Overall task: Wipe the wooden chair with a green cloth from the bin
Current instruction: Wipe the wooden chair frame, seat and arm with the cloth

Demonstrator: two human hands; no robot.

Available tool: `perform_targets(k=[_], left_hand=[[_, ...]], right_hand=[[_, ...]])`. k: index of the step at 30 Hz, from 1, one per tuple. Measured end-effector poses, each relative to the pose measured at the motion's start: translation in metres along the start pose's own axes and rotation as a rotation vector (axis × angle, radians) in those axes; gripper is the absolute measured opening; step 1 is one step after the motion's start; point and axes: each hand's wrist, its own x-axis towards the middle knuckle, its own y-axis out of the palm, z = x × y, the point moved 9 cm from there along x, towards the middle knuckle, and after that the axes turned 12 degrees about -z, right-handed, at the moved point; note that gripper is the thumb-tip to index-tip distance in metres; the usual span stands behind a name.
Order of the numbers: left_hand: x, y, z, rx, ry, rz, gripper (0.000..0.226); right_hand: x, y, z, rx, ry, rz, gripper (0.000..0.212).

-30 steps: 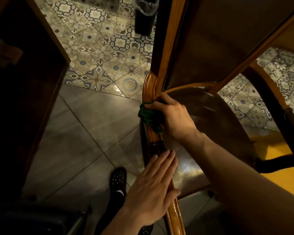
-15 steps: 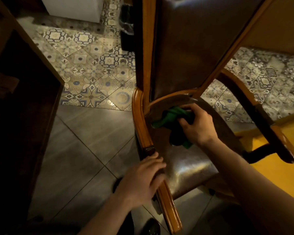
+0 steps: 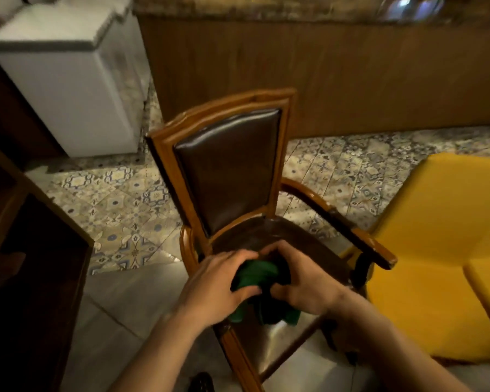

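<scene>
The wooden chair (image 3: pixel 232 114) stands in front of me, with a dark leather back and seat and curved wooden armrests. A bunched green cloth (image 3: pixel 252 275) is held over the seat between both hands. My left hand (image 3: pixel 212 287) grips its left side and my right hand (image 3: pixel 303 284) grips its right side. Part of the cloth hangs down below my hands toward the seat. The bin is not in view.
A yellow upholstered seat (image 3: pixel 436 236) stands close on the right, next to the chair's right armrest. A dark wooden cabinet (image 3: pixel 26 264) is on the left. A white chest-like appliance (image 3: pixel 68 89) and a wood-panelled counter (image 3: pixel 351 75) stand behind, on patterned floor tiles.
My view has risen from the seat to the whole chair. My left hand left the seat's wooden edge and joined my right hand on the cloth, now lifted off the seat.
</scene>
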Motion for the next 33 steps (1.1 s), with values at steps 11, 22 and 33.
perform_targets(k=[11,22,33], left_hand=[[0.050,-0.053,-0.127,0.145,0.209,-0.040,0.033],[0.138,-0.059,-0.166,0.162,0.363,-0.048,0.037],[0.202,0.015,-0.147,0.100,0.394,0.079,0.036]], right_hand=[[-0.055,-0.120,0.050,-0.358,-0.310,-0.356,0.033],[-0.023,-0.182,0.056,-0.507,-0.272,-0.568,0.046],[0.023,-0.197,-0.006,-0.501,-0.076,-0.594,0.039]])
